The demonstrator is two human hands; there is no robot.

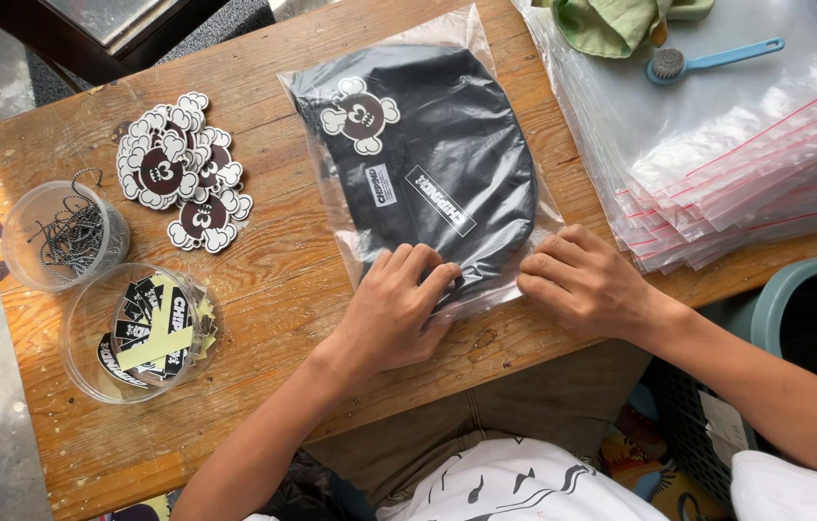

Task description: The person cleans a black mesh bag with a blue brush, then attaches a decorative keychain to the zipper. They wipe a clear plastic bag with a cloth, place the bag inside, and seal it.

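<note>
A black cap sealed in a clear bag (418,159) lies mid-tabletop (273,289), its near edge pressed flat by the left hand (394,309) and right hand (587,285), fingers curled and gripping nothing, so uneven pressure could probably leave the seal gaping or crease the plastic.

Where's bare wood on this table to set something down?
Free: the strip between the cutouts and the bagged cap, and the near edge below the label tub, left of the left hand. Crowded: the right side under the bag stack; the left edge holds the chain tub.
</note>
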